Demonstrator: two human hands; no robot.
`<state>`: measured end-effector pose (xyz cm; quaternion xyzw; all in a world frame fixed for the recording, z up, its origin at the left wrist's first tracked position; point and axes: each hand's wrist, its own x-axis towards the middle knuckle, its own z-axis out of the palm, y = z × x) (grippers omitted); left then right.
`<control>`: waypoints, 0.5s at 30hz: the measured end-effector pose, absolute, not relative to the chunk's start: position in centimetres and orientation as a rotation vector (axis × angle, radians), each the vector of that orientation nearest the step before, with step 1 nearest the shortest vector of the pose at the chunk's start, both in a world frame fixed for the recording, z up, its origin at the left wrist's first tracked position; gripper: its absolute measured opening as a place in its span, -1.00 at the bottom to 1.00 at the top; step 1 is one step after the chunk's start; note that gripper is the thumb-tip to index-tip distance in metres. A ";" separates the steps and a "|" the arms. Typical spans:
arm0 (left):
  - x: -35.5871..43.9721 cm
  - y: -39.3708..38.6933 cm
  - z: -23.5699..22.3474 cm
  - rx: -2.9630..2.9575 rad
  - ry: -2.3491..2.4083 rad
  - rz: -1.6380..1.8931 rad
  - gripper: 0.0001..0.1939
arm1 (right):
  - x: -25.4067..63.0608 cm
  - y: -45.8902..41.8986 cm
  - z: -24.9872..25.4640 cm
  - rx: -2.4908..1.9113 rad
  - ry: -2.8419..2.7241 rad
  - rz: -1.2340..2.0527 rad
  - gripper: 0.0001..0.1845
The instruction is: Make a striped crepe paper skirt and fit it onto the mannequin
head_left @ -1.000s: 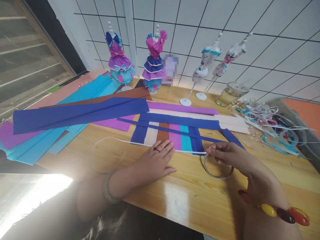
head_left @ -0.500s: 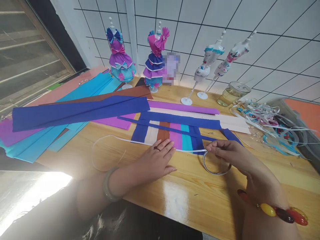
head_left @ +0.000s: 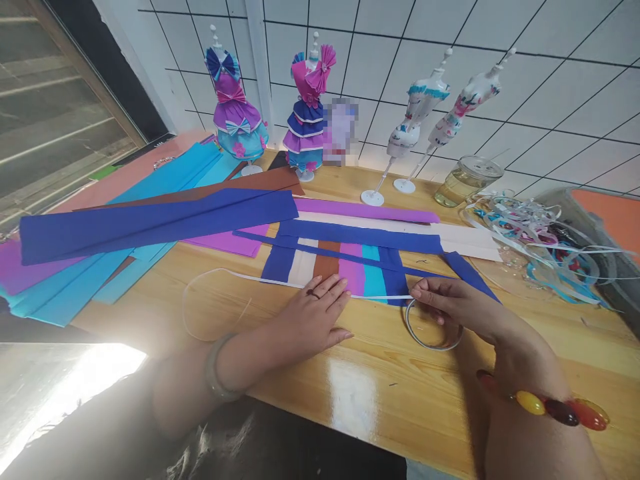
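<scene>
My left hand (head_left: 315, 310) lies flat with fingers stretched out over the lower edge of a row of coloured crepe-like strips, among them a brown strip (head_left: 327, 265), a purple strip (head_left: 352, 268) and a turquoise strip (head_left: 373, 273). Under its fingers runs a narrow white tape (head_left: 377, 297), along the strips' lower edge, its loose end curling away to the left. My right hand (head_left: 445, 300) pinches this tape at the right end of the row. From the same fingers hangs the thin ring-shaped tape roll (head_left: 411, 330), partly hidden by them.
A long dark blue piece (head_left: 160, 223) covers blue and purple sheets at left. Two dressed mini mannequins, one in a ruffled dress (head_left: 306, 123), and two bare mannequins (head_left: 405, 133) stand behind. A glass jar (head_left: 465, 183) and tangled ribbon scraps (head_left: 537, 233) are at right.
The white tape between my hands now looks straighter, with my right fingers slightly higher in the picture. My left hand stays in place; the whole view has shifted a little.
</scene>
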<state>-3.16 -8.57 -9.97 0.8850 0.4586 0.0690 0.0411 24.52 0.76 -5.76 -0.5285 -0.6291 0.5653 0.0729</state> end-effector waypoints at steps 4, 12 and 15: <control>-3.2 -8.5 -10.1 2.707 1.402 0.193 -0.34 | 24.5 0.9 -6.0 -1.595 -1.880 1.711 -0.57; -3.2 -8.5 -10.0 2.699 1.392 0.173 -0.33 | 24.9 1.4 -7.7 -1.648 -1.988 1.540 -0.57; -3.2 -8.5 -9.9 2.703 1.396 0.169 -0.33 | 24.6 1.1 -7.7 -1.672 -1.974 1.418 -0.58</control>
